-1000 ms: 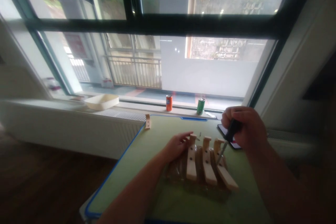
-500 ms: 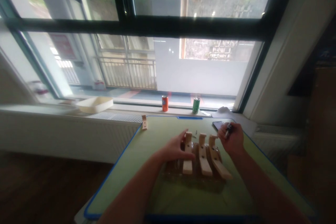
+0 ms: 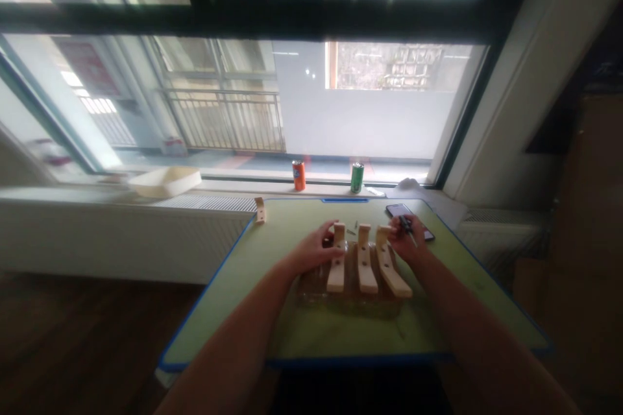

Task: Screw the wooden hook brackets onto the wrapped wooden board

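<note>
Three curved pale wooden hooks with dark holes stand side by side on a brown, glossy board (image 3: 311, 285). My left hand (image 3: 314, 249) grips the left hook (image 3: 337, 270), thumb at its side and fingers behind its top. The middle hook (image 3: 366, 266) is untouched. In my right hand (image 3: 407, 243) is a screwdriver (image 3: 405, 225), turned with its shaft pointing back toward me. The fingers of that hand are close to the top of the right hook (image 3: 389, 266); whether they touch it I cannot tell. Behind the hooks lie small screws (image 3: 351, 231).
The green table (image 3: 233, 318) has a blue edge. A phone (image 3: 396, 209) lies behind my right hand. Another wooden hook (image 3: 260, 212) stands at the far left corner. An orange can (image 3: 298, 176), a green can (image 3: 357, 178) and a cream tray (image 3: 165, 181) are on the windowsill.
My right hand has lowered, and the screwdriver has left the right hook and swung round in the hand. My left hand has moved from beside the left hook to gripping it.
</note>
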Demonstrator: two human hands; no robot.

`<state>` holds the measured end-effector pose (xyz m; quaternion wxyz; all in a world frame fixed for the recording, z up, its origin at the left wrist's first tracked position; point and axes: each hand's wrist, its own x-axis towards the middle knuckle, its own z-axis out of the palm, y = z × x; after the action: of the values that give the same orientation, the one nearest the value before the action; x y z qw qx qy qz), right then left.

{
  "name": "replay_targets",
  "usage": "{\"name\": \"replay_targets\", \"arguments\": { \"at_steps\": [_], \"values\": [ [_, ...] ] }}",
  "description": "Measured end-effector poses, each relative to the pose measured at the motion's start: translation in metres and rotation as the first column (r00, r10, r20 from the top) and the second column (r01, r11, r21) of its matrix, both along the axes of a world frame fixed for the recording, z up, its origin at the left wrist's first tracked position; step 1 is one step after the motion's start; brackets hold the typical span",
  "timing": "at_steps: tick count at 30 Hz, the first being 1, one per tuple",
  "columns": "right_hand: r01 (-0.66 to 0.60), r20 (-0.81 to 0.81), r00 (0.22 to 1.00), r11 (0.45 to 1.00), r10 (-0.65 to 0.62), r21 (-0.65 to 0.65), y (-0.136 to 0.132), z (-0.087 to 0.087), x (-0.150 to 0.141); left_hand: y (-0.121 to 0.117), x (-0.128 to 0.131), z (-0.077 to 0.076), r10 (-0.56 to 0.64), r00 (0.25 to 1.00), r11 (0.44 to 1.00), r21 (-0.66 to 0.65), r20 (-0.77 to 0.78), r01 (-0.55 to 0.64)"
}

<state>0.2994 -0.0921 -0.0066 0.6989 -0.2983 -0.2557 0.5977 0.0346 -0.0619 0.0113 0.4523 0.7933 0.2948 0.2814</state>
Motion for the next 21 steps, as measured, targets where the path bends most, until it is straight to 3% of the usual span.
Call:
{"name": "replay_targets", "arguments": {
  "at_steps": [4, 8, 15, 21],
  "values": [
    [-0.025, 0.148, 0.988, 0.992, 0.043, -0.12, 0.01, -0.008, 0.003, 0.003, 0.0, 0.0, 0.113, 0.992, 0.98, 0.169, -0.053, -0.103],
    [-0.049, 0.333, 0.935, 0.975, 0.121, -0.216, 0.013, -0.018, 0.0, 0.004, 0.001, -0.002, 0.125, 0.991, 0.962, 0.251, -0.048, -0.109],
    [0.006, 0.594, 0.795, 0.977, 0.126, -0.215, 0.006, -0.02, -0.014, 0.004, 0.001, -0.003, 0.16, 0.987, 0.969, 0.193, -0.027, -0.152],
    [0.023, 0.663, 0.744, 0.988, 0.087, -0.156, 0.003, -0.015, -0.016, 0.007, 0.002, -0.004, 0.216, 0.976, 0.96, 0.184, -0.008, -0.211]
  ]
}}
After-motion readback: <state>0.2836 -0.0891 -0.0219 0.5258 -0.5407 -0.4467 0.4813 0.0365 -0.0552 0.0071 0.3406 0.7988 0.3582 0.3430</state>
